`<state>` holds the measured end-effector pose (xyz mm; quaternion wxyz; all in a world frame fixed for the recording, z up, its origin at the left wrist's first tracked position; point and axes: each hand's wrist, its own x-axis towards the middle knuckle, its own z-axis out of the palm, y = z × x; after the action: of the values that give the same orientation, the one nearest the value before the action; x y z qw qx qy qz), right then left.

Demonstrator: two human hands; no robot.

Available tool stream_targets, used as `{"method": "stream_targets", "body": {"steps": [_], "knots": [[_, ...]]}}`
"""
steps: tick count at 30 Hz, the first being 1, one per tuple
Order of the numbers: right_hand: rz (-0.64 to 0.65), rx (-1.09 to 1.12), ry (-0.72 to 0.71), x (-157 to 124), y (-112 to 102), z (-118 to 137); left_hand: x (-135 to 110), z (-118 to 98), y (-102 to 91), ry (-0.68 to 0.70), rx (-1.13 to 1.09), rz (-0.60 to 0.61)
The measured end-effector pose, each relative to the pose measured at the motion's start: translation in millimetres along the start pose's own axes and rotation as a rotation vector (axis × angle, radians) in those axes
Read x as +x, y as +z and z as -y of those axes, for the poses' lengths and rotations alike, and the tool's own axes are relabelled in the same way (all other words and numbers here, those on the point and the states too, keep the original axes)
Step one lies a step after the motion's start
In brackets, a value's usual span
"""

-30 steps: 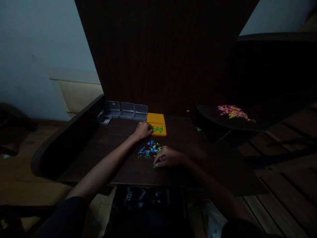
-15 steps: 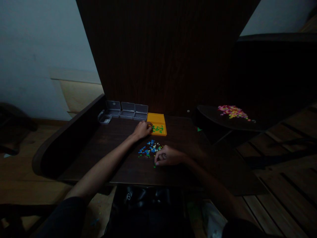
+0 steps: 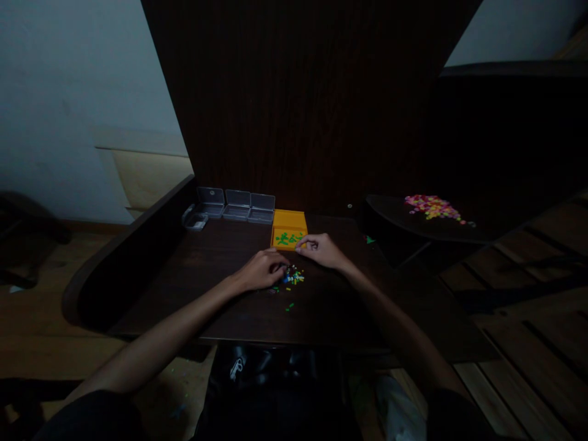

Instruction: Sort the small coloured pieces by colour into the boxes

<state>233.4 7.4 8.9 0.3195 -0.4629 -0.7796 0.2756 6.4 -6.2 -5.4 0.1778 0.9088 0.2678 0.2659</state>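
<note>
A small open yellow box [image 3: 289, 218] with green pieces [image 3: 287, 239] in it stands near the back of the dark table. My right hand [image 3: 319, 250] is at the box's front right corner, thumb and fingers pinched together; anything between them is too small to make out. Over the left part of a pile of small blue, white and yellow pieces [image 3: 296, 277] lies my left hand [image 3: 266, 269]. Its fingers are bent together at the pile, and I cannot make out what they hold. A few loose green pieces [image 3: 289, 307] lie in front of the pile.
Clear plastic boxes with raised lids [image 3: 236, 211] line the back left of the table [image 3: 184, 282]. On a raised curved shelf [image 3: 390, 214] at right sits a heap of pink and yellow pieces [image 3: 432, 207]. A dark side panel [image 3: 128, 245] bounds the left.
My left hand has come from the yellow box down to the pile. My right hand has gone from the pile's front up to the box's right corner.
</note>
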Motion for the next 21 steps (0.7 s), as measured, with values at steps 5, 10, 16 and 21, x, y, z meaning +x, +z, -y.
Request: {"method": "stream_targets", "body": {"steps": [5, 10, 16, 21], "knots": [[-0.106, -0.116, 0.01, 25, -3, -16, -22, -17, 4.8, 0.152, -0.06, 0.15], [-0.126, -0.304, 0.086, 42, 0, -24, -35, -23, 8.5, 0.166, -0.065, 0.2], [-0.093, -0.506, 0.181, 51, 10, -26, -39, -24, 12.3, 0.169, -0.075, 0.205], [-0.055, -0.587, 0.199, 49, 12, -26, -38, -24, 13.7, 0.178, -0.091, 0.212]]}}
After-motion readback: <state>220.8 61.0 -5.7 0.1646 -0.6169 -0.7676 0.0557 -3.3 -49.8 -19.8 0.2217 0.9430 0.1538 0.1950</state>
